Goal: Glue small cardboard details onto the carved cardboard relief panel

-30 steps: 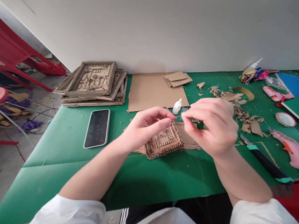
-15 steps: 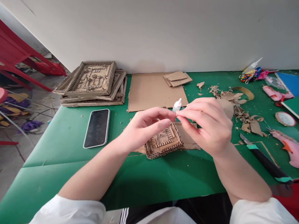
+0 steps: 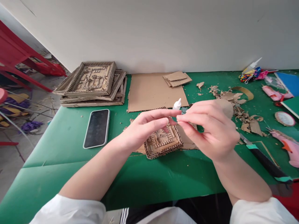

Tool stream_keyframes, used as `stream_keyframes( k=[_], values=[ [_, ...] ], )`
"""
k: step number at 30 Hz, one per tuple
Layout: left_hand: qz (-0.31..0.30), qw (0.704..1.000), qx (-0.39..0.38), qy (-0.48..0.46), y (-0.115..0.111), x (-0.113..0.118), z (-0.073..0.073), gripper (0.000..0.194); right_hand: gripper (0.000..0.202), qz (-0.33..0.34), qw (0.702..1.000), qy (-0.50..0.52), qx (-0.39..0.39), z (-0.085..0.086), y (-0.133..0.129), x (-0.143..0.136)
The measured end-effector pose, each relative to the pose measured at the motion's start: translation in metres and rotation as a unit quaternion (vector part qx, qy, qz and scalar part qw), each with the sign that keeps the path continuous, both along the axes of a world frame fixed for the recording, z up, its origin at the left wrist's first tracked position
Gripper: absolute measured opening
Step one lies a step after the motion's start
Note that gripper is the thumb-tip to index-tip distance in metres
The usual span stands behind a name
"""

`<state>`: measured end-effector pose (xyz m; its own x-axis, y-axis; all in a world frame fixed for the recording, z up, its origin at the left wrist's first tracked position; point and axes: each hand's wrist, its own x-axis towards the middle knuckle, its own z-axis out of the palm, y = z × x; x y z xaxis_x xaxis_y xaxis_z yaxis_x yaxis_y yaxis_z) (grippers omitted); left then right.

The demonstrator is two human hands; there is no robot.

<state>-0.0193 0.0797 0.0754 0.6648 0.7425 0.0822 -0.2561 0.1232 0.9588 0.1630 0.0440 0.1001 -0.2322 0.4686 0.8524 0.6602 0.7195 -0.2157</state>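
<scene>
My left hand (image 3: 149, 126) hovers over a small framed cardboard relief (image 3: 164, 143), its fingers stretched out and the thumb apart, with nothing visible in it. Close by, my right hand (image 3: 207, 127) is closed in a pinch, its fingertips beside the left index fingertip. Whatever sits in that pinch is too small to make out. Behind the hands stands a white glue bottle (image 3: 177, 104) with a pointed nozzle, its lower part hidden. The relief lies on torn cardboard (image 3: 188, 141), partly covered by my left hand.
Stacked cardboard reliefs (image 3: 93, 79) and a phone (image 3: 97, 129) are at the left. Flat cardboard (image 3: 149, 91) lies at the back. On the right are cardboard scraps (image 3: 249, 119), a utility knife (image 3: 266, 160), a tape roll (image 3: 285, 119) and a pink glue gun (image 3: 286, 144).
My right hand has moved slightly right and down. The left fingers have straightened a little, and the fingertips of both hands have come slightly apart.
</scene>
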Motion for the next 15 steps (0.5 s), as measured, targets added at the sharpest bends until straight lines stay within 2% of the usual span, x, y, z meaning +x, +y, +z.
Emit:
stream_keyframes(
  k=[5, 15],
  values=[
    [0.005, 0.999, 0.027, 0.019, -0.0028, 0.0016, 0.0010, 0.026, 0.010, 0.076, 0.995, 0.026, -0.063, -0.0001, -0.0021, -0.0030],
    [0.017, 0.998, 0.048, 0.045, -0.0039, 0.0047, 0.0075, 0.025, 0.012, 0.082, 0.992, 0.044, -0.083, -0.0005, -0.0020, -0.0049]
  ],
)
